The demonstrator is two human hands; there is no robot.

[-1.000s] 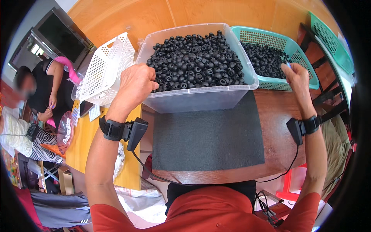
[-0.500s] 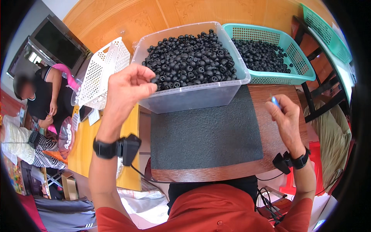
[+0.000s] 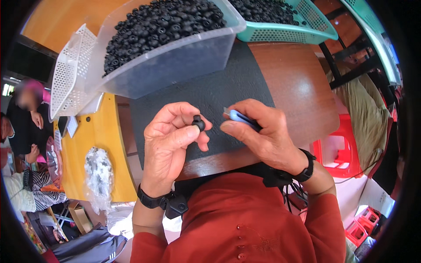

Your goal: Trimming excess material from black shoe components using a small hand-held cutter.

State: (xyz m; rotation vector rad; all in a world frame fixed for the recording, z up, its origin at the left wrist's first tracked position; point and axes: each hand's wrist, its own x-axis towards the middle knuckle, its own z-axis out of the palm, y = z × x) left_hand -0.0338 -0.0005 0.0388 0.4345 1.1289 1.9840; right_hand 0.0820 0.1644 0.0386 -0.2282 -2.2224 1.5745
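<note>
Between the thumb and fingers of my left hand (image 3: 169,142) is a small black rubber-like part (image 3: 199,123), rounded with a narrower knob on top. My right hand (image 3: 267,136) is closed around a blue-handled utility knife (image 3: 240,117), its short blade pointing toward the black part without touching it. Both hands are over the dark mat (image 3: 184,98) on the brown table. Beyond them stands a clear plastic bin (image 3: 175,61) heaped with similar black parts (image 3: 164,28).
A turquoise basket (image 3: 289,34) holding more black parts is at the back right. On the yellow table (image 3: 94,136) at left are a white perforated basket (image 3: 72,72) and a clear plastic bag (image 3: 98,177). A red stool (image 3: 342,149) stands at right; another person (image 3: 28,118) sits far left.
My left hand has come down from the bin's rim with the black part. My right hand has moved inward with the knife, so the two hands are close together. The view has shifted.
</note>
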